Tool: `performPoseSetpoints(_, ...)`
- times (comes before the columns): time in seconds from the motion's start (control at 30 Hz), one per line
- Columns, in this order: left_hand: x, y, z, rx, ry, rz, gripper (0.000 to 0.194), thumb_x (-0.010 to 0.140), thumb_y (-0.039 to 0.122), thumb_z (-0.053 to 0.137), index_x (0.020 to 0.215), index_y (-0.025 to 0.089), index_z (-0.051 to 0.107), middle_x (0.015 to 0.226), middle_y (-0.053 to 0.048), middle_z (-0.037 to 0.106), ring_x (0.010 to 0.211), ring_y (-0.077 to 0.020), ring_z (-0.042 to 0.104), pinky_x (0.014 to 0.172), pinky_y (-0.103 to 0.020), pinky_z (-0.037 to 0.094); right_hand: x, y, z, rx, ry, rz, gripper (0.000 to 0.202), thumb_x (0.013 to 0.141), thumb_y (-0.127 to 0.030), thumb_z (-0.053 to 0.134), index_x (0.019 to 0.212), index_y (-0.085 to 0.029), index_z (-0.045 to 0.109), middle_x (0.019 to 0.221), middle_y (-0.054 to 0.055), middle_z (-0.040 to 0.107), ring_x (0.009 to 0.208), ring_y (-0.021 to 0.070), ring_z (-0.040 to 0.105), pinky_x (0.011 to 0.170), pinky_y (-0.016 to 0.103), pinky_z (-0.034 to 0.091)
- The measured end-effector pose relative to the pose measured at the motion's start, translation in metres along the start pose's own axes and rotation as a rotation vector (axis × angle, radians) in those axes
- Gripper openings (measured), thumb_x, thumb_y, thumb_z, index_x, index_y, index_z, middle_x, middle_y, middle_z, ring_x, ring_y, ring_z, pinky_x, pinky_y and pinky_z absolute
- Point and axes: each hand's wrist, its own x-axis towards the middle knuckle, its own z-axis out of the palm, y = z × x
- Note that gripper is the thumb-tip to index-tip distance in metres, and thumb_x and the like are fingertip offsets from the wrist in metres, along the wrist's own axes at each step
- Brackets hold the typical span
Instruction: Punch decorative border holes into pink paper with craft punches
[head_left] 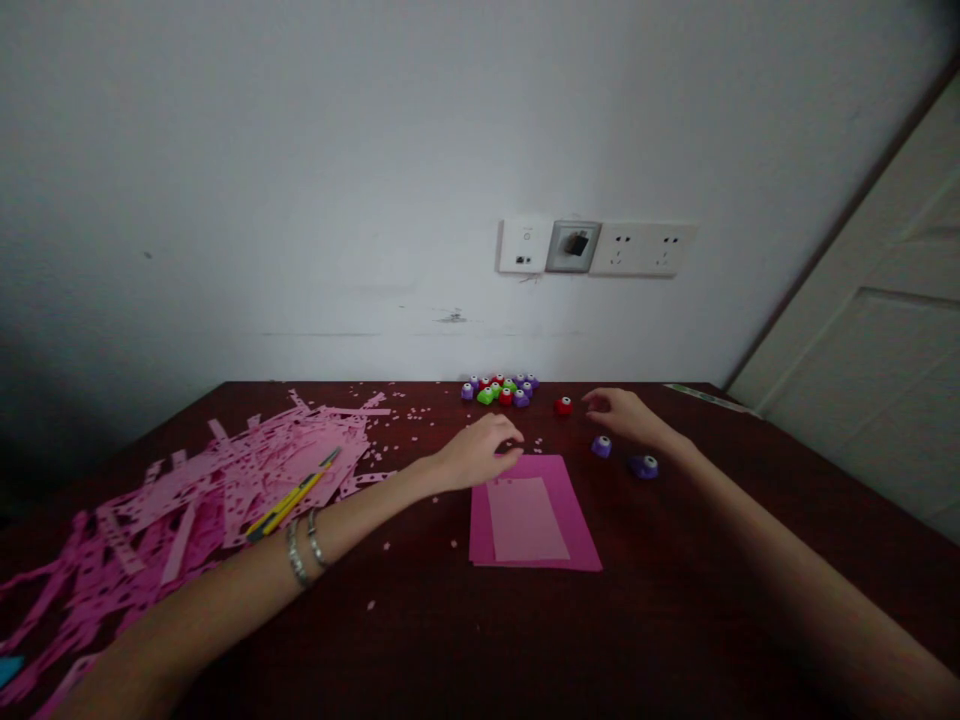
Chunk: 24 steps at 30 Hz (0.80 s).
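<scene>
My left hand [480, 452] hovers by the top left corner of a stack of deep pink paper [577, 530], its thumb and fingers curved with a gap between them and nothing held. A smaller light pink sheet [529, 520] with small punched holes near its top edge lies on that stack. Just right of a red craft punch [563, 405], my right hand [619, 412] reaches out with fingers apart, not visibly touching it. Below this hand are two purple craft punches, one upper [601, 447] and one lower [645, 467].
Several red, green and purple punches [506, 396] cluster against the wall. A heap of punched pink strips [225, 470] covers the left, with a yellow utility knife [292, 497] on it. Tiny paper cutouts are scattered around. A ruler-like strip [709, 398] lies at the back right.
</scene>
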Motion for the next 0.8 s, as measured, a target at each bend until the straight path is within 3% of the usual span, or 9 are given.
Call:
performPoseSetpoints(0.1, 0.041, -0.027, 0.007, -0.086, -0.044, -0.112, 0.024, 0.082, 0.022, 0.045, 0.087, 0.010, 0.065, 0.079, -0.006, 0.065, 0.069, -0.0123, 0.056, 0.066, -0.025, 0.043, 0.021, 0.003, -0.001, 0.018, -0.120, 0.014, 0.030, 0.071, -0.018, 0.056, 0.099, -0.013, 0.064, 0.088, 0.010, 0.066, 0.077, 0.0219, 0.061, 0.069, 0.031, 0.047)
performPoseSetpoints(0.23, 0.090, -0.050, 0.032, -0.006, -0.055, -0.194, 0.019, 0.078, 0.023, 0.053, 0.078, 0.009, 0.066, 0.072, -0.006, 0.065, 0.066, -0.0137, 0.056, 0.064, -0.025, 0.041, 0.041, 0.013, 0.004, 0.077, -0.266, 0.025, 0.041, 0.068, -0.018, 0.059, 0.108, -0.010, 0.061, 0.087, 0.009, 0.067, 0.070, 0.0187, 0.060, 0.061, 0.028, 0.046)
performPoseSetpoints(0.4, 0.132, -0.056, 0.067, 0.072, -0.084, -0.225, 0.022, 0.076, 0.027, 0.058, 0.080, 0.007, 0.065, 0.079, -0.012, 0.066, 0.074, -0.0185, 0.059, 0.068, -0.027, 0.042, 0.052, 0.026, 0.014, 0.158, -0.365, 0.047, 0.046, 0.068, -0.021, 0.061, 0.113, -0.014, 0.058, 0.087, 0.007, 0.066, 0.066, 0.0148, 0.058, 0.052, 0.022, 0.043)
performPoseSetpoints(0.57, 0.154, -0.057, 0.080, 0.075, -0.082, -0.243, 0.026, 0.076, 0.031, 0.060, 0.082, 0.006, 0.066, 0.084, -0.016, 0.066, 0.081, -0.0221, 0.060, 0.073, -0.029, 0.043, 0.057, 0.032, 0.017, 0.192, -0.396, 0.009, 0.038, 0.068, -0.024, 0.059, 0.104, -0.015, 0.062, 0.079, 0.005, 0.065, 0.062, 0.0133, 0.055, 0.049, 0.021, 0.041)
performPoseSetpoints(0.8, 0.160, -0.059, 0.084, 0.053, -0.125, -0.216, 0.023, 0.076, 0.028, 0.059, 0.085, 0.007, 0.068, 0.084, -0.014, 0.067, 0.078, -0.0198, 0.061, 0.072, -0.028, 0.045, 0.062, 0.036, 0.020, 0.149, -0.377, -0.038, 0.033, 0.067, -0.029, 0.061, 0.097, -0.016, 0.064, 0.072, 0.002, 0.063, 0.058, 0.0124, 0.053, 0.051, 0.022, 0.040)
